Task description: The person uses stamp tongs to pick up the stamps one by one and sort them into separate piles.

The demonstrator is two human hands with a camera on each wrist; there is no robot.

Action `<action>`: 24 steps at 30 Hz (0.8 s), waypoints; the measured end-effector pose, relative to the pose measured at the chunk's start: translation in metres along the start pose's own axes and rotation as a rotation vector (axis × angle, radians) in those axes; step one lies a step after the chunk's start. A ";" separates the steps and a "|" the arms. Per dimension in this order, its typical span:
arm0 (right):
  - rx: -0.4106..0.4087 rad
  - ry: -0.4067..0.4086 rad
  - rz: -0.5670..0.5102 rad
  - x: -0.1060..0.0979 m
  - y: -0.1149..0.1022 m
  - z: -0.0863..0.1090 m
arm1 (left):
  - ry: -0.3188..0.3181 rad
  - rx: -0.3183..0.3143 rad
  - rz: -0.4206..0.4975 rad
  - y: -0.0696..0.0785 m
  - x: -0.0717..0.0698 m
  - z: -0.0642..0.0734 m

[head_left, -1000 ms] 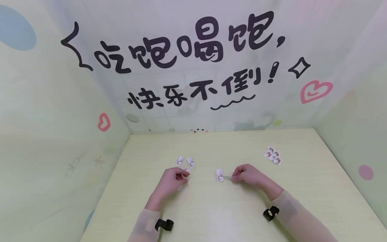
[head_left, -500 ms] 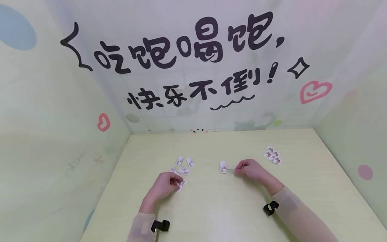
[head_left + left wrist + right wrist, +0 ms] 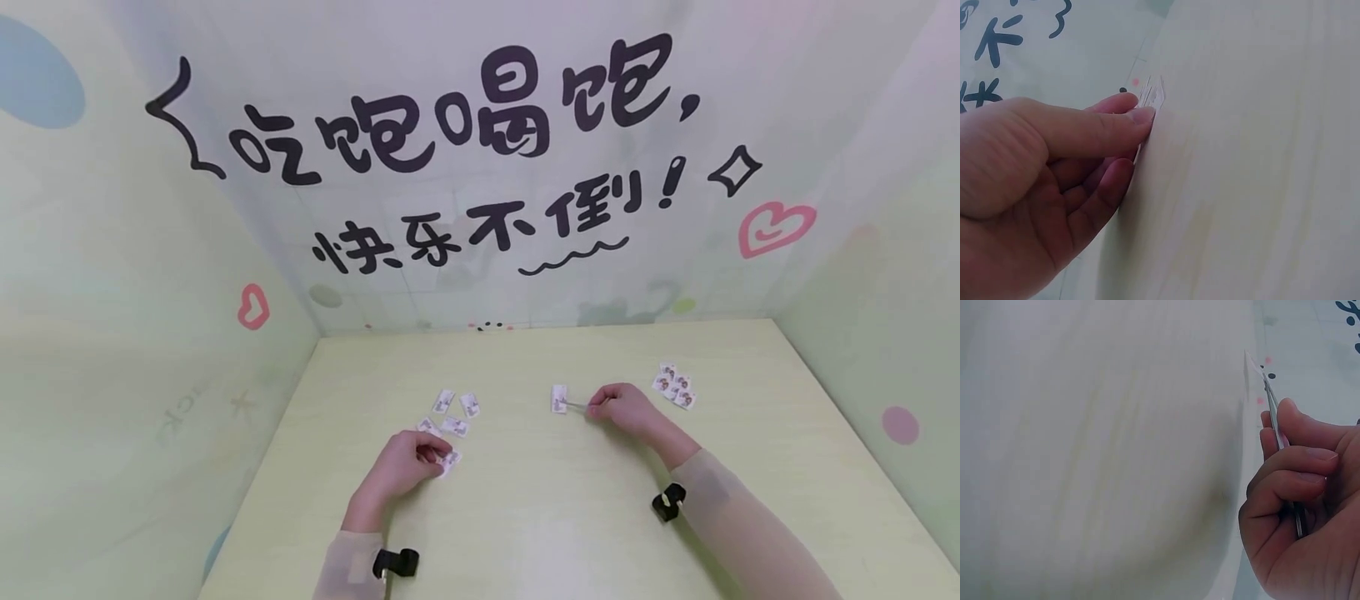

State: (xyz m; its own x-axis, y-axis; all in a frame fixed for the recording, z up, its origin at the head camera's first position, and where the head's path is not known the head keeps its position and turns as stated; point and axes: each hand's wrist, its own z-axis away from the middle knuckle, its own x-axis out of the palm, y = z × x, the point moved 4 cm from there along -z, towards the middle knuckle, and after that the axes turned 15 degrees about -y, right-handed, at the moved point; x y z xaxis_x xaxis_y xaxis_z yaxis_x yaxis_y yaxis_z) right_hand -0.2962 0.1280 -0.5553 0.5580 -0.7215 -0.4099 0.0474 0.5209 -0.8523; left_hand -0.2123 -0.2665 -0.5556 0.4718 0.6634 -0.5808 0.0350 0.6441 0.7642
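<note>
In the head view my right hand (image 3: 622, 407) grips slim metal tweezers (image 3: 1276, 425), their tips pointing left. At the tips is a small white card (image 3: 558, 398) with a grey picture, held upright and seen nearly edge-on in the right wrist view. My left hand (image 3: 405, 462) is low over the table at the left, fingers curled, thumb and fingertips pinching the edge of another small printed card (image 3: 451, 463). Just beyond it lie several similar cards, among them one flat card (image 3: 454, 426) and one at the back (image 3: 469, 405).
A cluster of small cards with reddish-brown pictures (image 3: 675, 385) lies at the back right, past my right hand. The pale wooden table (image 3: 525, 500) meets a printed wall (image 3: 420, 300) behind and side walls left and right.
My right hand has carried the tweezers and card back and slightly right. The left hand has moved from the middle cards toward me, onto the nearest card, uncovering the cards behind it.
</note>
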 end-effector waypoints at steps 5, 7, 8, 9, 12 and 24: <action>0.011 -0.011 0.045 -0.006 -0.002 -0.011 | 0.000 0.007 0.009 -0.002 0.000 0.001; 0.017 -0.007 0.060 -0.007 -0.003 -0.014 | -0.001 0.006 0.016 -0.003 0.000 0.001; 0.020 -0.005 0.064 -0.008 -0.004 -0.016 | -0.001 0.004 0.018 -0.003 0.000 0.000; 0.018 -0.004 0.066 -0.008 -0.005 -0.016 | -0.002 0.003 0.020 -0.004 0.000 0.000; 0.022 0.007 0.085 -0.010 -0.005 -0.018 | -0.004 0.003 0.022 -0.004 0.000 -0.001; 0.024 -0.039 0.103 -0.012 0.000 -0.019 | 0.000 -0.019 0.037 -0.003 0.000 0.000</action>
State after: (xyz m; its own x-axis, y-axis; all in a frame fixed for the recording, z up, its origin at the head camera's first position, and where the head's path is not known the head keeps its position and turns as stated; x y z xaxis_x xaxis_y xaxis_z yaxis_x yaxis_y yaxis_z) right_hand -0.3186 0.1279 -0.5562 0.5925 -0.6457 -0.4817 0.0076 0.6023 -0.7982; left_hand -0.2125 -0.2685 -0.5583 0.4726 0.6869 -0.5521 0.0009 0.6261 0.7798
